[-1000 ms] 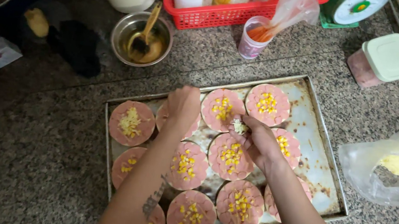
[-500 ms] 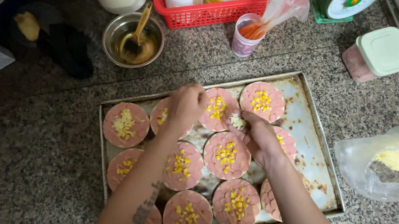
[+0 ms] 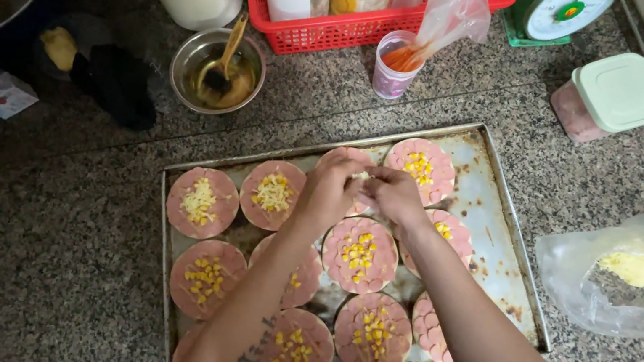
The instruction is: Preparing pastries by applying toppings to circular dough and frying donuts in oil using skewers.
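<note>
Hands meet over the back row of a metal baking tray [image 3: 497, 258] on the speckled stone counter [image 3: 39, 249]. The left hand [image 3: 331, 187] and the right hand [image 3: 392, 196] come together fingertip to fingertip above a round dough disc [image 3: 352, 160] covered with pink sausage slices; each grip is pinched nearly closed, and a pale bit of shredded cheese seems to sit between the fingers, though it is too small to tell for sure. Around that disc lie more topped rounds: two with shredded cheese [image 3: 273, 192] at the left of the back row, others with corn kernels [image 3: 360, 252] in the middle and front. Beside the tray on the right sits a clear plastic bag [image 3: 631, 278] holding yellow cheese. Behind the tray stand a small steel bowl [image 3: 217, 72] with a brush, a red basket [image 3: 344, 31] and a pink cup [image 3: 394, 68].
</note>
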